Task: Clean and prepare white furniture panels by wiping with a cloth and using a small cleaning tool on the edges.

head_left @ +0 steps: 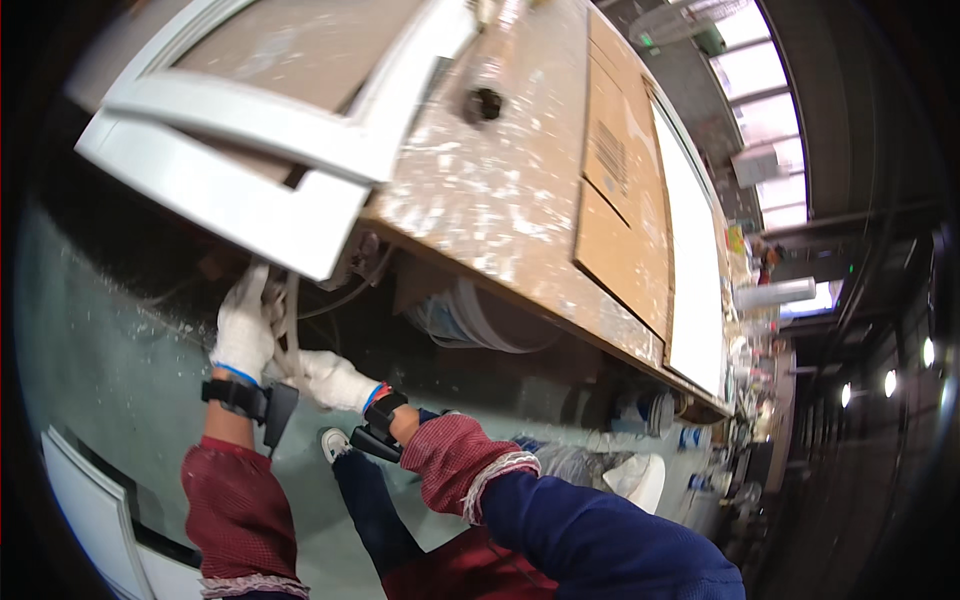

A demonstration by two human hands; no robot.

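Note:
Both my hands wear white gloves and are close together below the near left edge of the worktable. My left hand is just under the corner of a white frame panel, its fingers curled round something I cannot make out. A pale, narrow strip runs down beside that hand. At the strip's lower end my right hand has its fingers closed on it. Another white framed panel with a brownish centre lies partly over the first one; both overhang the table edge.
A wrapped roll, flat cardboard and a long white panel lie on the paint-spotted table. Beneath it are a white bucket and a hanging cable. White panels stand at lower left; more buckets are at right.

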